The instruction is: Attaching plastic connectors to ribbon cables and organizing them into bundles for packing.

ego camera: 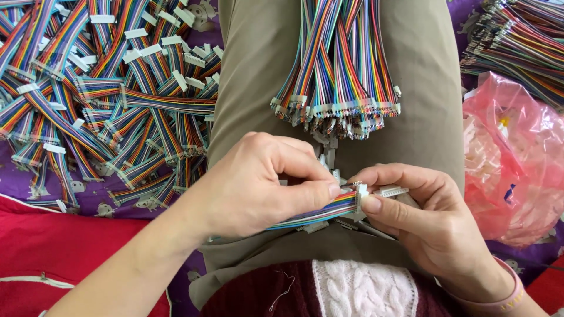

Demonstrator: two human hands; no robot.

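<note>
Ribbon cable (320, 212) lengthwise left-right, connector end (361, 191) rightward, between both hands.

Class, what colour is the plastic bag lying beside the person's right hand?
The plastic bag is translucent pink; the head view shows it at the right edge, beside the right hand.

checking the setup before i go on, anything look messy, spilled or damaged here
Nothing looks damaged. Small white plastic connector housings lie loose on the khaki trouser lap, beside the rainbow ribbon cable pinched between left hand and right hand.
</note>
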